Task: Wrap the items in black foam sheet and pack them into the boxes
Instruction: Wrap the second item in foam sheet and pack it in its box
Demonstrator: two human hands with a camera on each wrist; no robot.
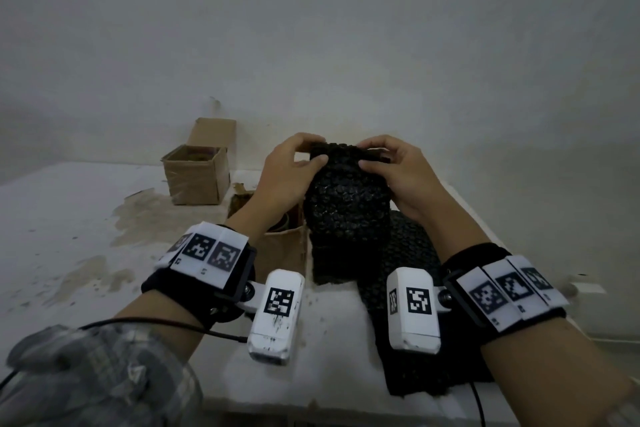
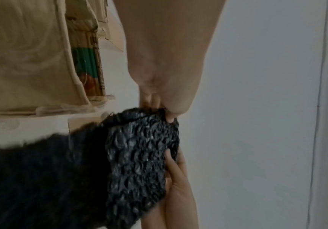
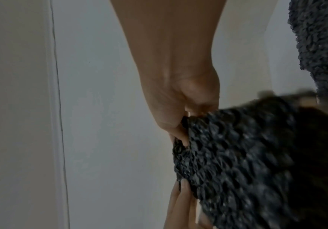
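open box [image 1: 197, 174], contents unclear, hands [image 1: 284, 173] gripping foam [image 1: 346, 208]

Glossy, bumpy black foam sheet [image 1: 346, 204]; matt brown cardboard box [image 1: 195, 175]; stained white table [image 1: 52, 218].

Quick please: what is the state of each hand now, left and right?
Left hand: closed, pinching the top edge of the black bubbly foam sheet.
Right hand: closed, pinching the same top edge.
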